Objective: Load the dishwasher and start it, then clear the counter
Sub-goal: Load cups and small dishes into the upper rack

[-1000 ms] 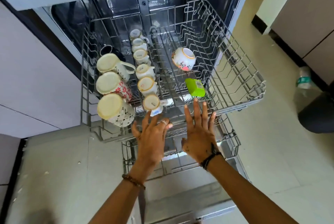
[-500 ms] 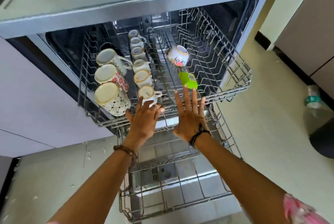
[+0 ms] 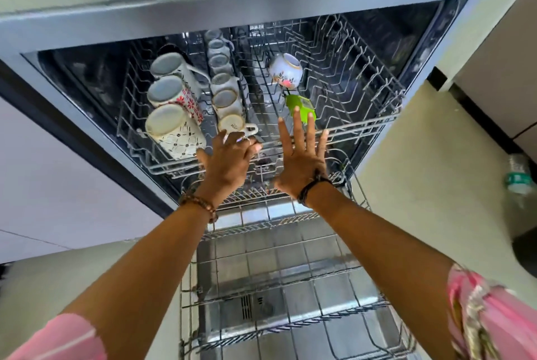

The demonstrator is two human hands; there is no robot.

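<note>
Large mugs [image 3: 171,104]: 3
Small cups [image 3: 225,89]: 6
Round floral cup [image 3: 286,70]: 1
Green container [image 3: 299,107]: 1
Racks [image 3: 363,124]: 2
Hands [image 3: 229,160]: 2

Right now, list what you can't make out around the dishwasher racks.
1. Left hand, head view: its fingertips curl out of sight at the upper rack front, so grip is unclear.
2. Back cups: blurred and shadowed.
3. Lower rack: front cut off by the bottom edge.
4. Bottle: blurred, near the right edge.
</note>
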